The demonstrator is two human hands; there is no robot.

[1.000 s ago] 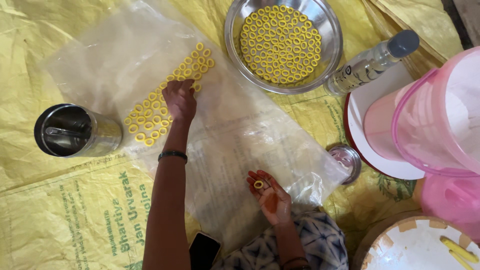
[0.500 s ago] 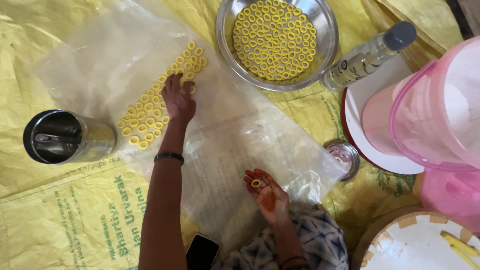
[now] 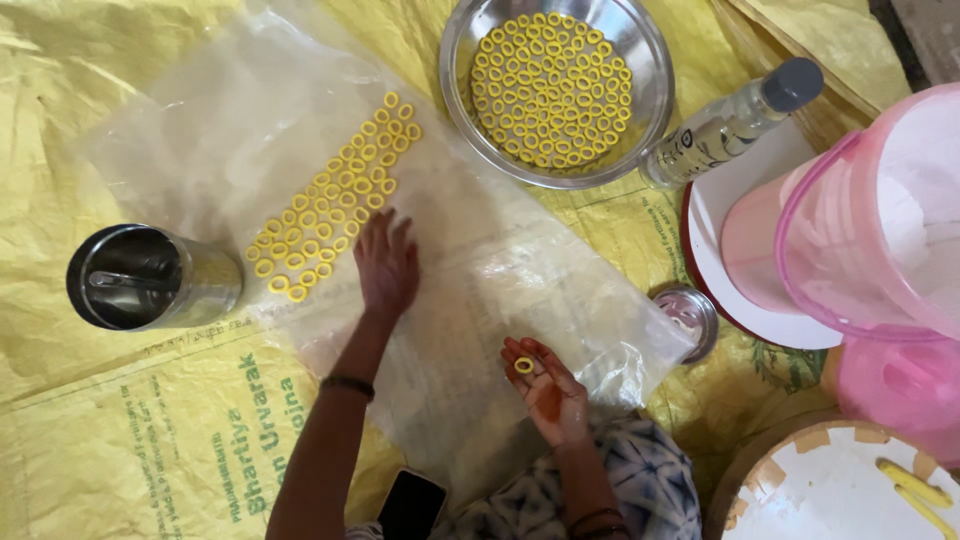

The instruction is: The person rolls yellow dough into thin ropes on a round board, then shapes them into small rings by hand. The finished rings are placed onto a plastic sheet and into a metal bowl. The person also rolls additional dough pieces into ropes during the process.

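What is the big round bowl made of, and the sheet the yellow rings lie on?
The bowl looks like shiny polished steel: it is silver-grey and reflects light. The sheet seems thin clear plastic: wrinkled, glossy, with the yellow sack showing through.

Home floor: steel bowl point(image 3: 455, 60), sacking point(image 3: 120, 440)

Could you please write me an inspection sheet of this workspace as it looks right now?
Surface: clear plastic sheet spread over yellow woven sacks.
Job's things: yellow rings laid in rows on the sheet; steel bowl full of more rings.
Clutter: steel cup, clear bottle, small steel lid, pink bucket on a white plate, dark phone.
Hands: left hand palm down on the sheet beside the rows; right hand palm up, one ring on its fingers.
Cables: nothing seen.
Surroundings: round white board at lower right.
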